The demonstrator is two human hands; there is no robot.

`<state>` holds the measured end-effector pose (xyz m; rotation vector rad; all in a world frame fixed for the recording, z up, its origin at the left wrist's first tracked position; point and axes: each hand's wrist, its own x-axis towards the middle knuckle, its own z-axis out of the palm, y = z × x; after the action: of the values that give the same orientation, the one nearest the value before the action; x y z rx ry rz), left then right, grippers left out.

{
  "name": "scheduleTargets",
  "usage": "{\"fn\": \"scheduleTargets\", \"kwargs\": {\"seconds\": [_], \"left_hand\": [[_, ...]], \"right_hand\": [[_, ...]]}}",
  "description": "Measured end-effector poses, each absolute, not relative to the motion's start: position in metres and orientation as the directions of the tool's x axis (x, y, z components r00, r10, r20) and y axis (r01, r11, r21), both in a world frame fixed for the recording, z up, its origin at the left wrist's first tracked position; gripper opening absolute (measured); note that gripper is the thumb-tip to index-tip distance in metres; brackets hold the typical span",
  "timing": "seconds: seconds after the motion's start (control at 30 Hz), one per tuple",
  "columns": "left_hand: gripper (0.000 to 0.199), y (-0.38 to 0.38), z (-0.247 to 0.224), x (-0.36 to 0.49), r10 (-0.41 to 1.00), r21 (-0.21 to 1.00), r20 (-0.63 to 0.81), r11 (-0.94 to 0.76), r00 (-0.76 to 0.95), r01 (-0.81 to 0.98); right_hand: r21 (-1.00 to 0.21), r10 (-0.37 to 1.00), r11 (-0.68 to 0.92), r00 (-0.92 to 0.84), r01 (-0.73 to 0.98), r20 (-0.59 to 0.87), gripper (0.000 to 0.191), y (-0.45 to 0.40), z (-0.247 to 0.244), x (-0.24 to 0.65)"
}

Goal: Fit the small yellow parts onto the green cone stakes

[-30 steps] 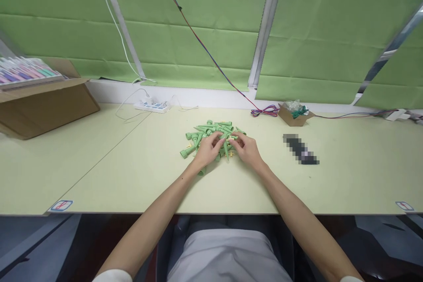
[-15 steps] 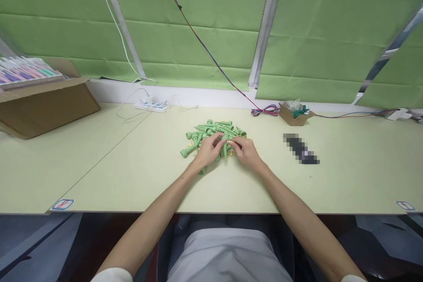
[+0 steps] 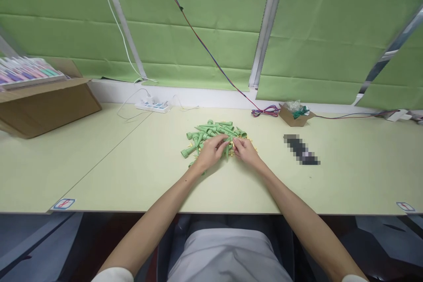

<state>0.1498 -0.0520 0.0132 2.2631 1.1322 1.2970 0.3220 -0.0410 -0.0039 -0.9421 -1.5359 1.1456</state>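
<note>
Over table (image 3: pixel 132 176), angled inward | left hand (image 3: pixel 210 152): clamped on green spike (image 3: pixel 227 151) | right hand (image 3: pixel 246 150): pinching yellow peg (image 3: pixel 231 142)

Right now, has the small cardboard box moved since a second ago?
No. Judged against the middle grey post, the small cardboard box sits in the same place, right of the post's foot.

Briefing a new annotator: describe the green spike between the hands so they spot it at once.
On the pale table, straight ahead of the person, lies a heap of green spikes. At its near side, the left hand and right hand almost meet. The green spike sits between them, tip toward the person, unlike the loose ones behind it.
</note>
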Motion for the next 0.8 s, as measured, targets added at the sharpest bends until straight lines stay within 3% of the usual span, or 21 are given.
{"fn": "scheduleTargets", "kwargs": {"seconds": [0.1,0.2,0.4,0.53,0.63,0.8], "left_hand": [[0.024,-0.053,0.013,0.15,0.752,0.571,0.592,-0.644,0.288,0.509],[0.03,-0.056,0.016,0.151,0.783,0.635,0.549,-0.618,0.292,0.463],[0.045,-0.053,0.022,0.149,0.906,0.887,0.397,-0.42,0.145,0.192],[0.06,-0.048,0.026,0.147,0.953,0.993,0.119,-0.11,0.278,-0.046],[0.055,-0.048,0.029,0.146,0.939,0.992,-0.002,0.045,0.343,-0.118],[0.048,-0.051,0.03,0.145,0.905,0.993,-0.046,0.088,0.424,-0.08]], "right_hand": [[-0.986,0.952,0.16,-0.257,-0.039,0.164,0.06,-0.042,-0.002,0.319],[-0.984,0.961,0.165,-0.214,-0.065,0.176,0.06,-0.042,0.002,0.318],[-0.861,0.873,0.487,-0.078,0.149,0.481,0.052,-0.046,0.01,0.329],[-0.668,0.749,0.656,-0.192,0.352,0.635,0.04,-0.05,0.013,0.334],[-0.57,0.685,0.721,-0.289,0.393,0.668,0.035,-0.05,0.011,0.333],[-0.603,0.734,0.675,-0.303,0.424,0.609,0.04,-0.051,0.006,0.332]]}}
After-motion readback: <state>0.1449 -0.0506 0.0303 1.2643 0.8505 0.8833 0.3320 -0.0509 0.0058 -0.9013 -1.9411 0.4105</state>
